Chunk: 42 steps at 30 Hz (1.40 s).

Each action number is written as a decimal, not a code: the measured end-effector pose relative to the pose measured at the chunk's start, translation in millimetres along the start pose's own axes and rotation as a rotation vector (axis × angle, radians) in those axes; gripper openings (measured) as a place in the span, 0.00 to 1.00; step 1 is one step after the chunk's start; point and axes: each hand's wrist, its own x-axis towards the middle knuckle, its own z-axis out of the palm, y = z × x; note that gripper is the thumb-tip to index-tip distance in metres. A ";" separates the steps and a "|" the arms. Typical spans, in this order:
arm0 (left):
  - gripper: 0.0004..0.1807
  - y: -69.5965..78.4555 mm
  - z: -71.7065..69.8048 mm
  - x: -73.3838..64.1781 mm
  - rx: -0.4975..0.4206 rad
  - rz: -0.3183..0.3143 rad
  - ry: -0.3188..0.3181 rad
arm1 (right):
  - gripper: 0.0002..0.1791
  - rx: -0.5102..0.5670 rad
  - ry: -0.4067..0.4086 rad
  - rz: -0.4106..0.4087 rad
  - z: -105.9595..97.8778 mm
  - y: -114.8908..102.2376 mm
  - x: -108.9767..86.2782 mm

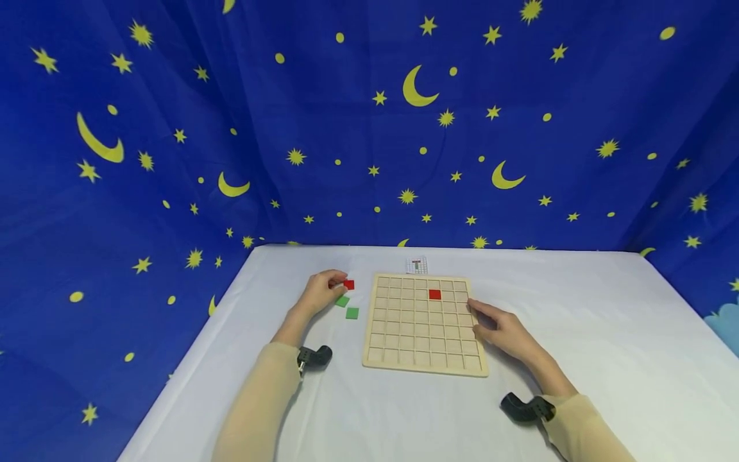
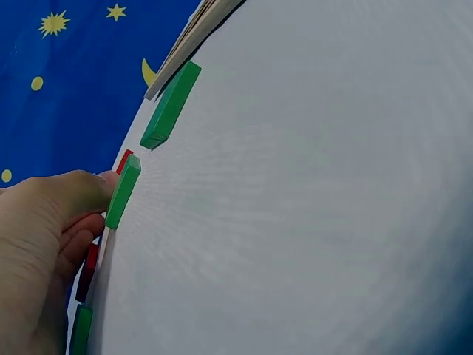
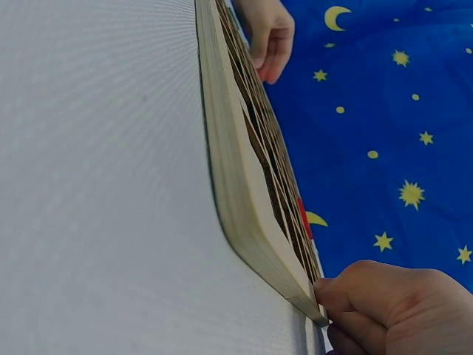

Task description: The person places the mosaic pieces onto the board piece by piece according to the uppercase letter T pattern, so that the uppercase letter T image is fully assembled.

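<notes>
My left hand (image 1: 321, 292) is at the left of the table, with thumb and index finger at a small red square tile (image 1: 349, 284), which they appear to pinch by its near side. Close to the thumb lies a green tile (image 1: 342, 301), and a second green tile (image 1: 352, 313) is nearer me. Under the left hand the left wrist view shows another red tile (image 2: 87, 274) and a green one (image 2: 80, 331). My right hand (image 1: 508, 330) rests its fingertips and thumb along the right edge of a wooden grid board (image 1: 424, 369).
One red tile (image 1: 435, 294) sits in a cell near the board's upper right. Behind the board lies a small printed grid card (image 1: 417, 265) with coloured squares. A white cloth covers the table (image 1: 606, 333); a blue star-patterned curtain (image 1: 346, 128) surrounds its back and sides.
</notes>
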 end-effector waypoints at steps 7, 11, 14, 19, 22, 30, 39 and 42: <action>0.16 10.6 -4.8 5.2 -0.062 -0.004 0.004 | 0.31 -0.012 0.007 -0.022 0.6 1.0 0.5; 0.17 19.7 -6.2 11.1 -0.091 -0.018 -0.010 | 0.31 0.001 0.003 -0.016 0.1 0.6 -0.4; 0.18 28.2 -6.5 14.4 -0.116 -0.009 -0.018 | 0.32 0.007 -0.010 0.003 0.2 -0.6 -0.5; 0.17 45.3 -2.7 21.7 -0.156 0.031 -0.032 | 0.32 0.003 -0.013 0.017 0.7 -0.9 0.2; 0.18 55.7 2.7 26.5 -0.169 0.053 -0.049 | 0.32 0.000 -0.001 0.009 0.7 -0.3 0.2; 0.18 82.0 23.2 39.8 -0.176 0.078 -0.111 | 0.32 0.011 -0.005 0.012 -1.8 -0.8 2.5; 0.19 100.0 62.0 47.6 -0.162 0.131 -0.214 | 0.32 0.022 0.000 0.000 -1.3 1.5 0.0; 0.19 104.4 68.1 47.9 -0.162 0.122 -0.230 | 0.32 0.028 0.000 -0.004 -0.8 0.9 -0.2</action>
